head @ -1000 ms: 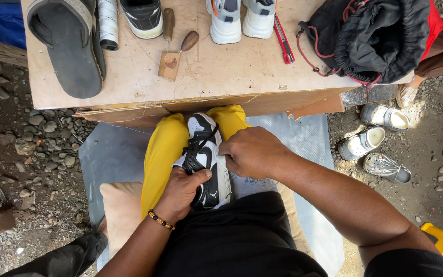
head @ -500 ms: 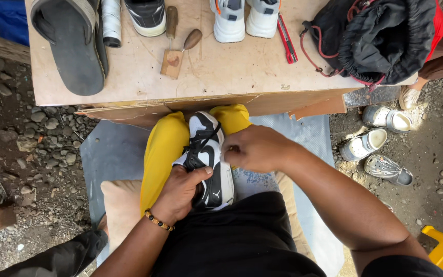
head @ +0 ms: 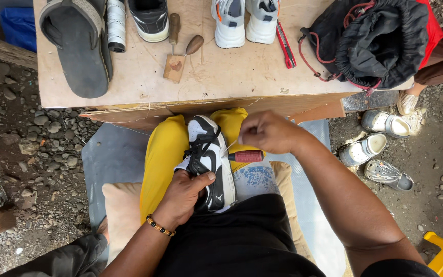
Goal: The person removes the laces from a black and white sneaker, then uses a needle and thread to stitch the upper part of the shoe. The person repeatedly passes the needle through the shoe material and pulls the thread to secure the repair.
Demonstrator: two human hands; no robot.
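The left hand (head: 183, 197) is gripping the sneaker (head: 208, 161), toe pointing at the table (head: 221, 77); the right hand (head: 267, 131) is pinching thread just right of it, awl (head: 244, 156) beneath.

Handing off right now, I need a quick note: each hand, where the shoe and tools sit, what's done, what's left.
Left hand grips the black-and-white sneaker, held on the yellow cloth over the lap.
Right hand is raised beside the toe, fingers pinched, apparently on a thin thread; hard to tell.
Red-handled awl juts from the sneaker's side, unheld.
Thread spool and wooden-handled tools lie on the board.
Done: awl is in. Left: likely drawing the stitch tight.
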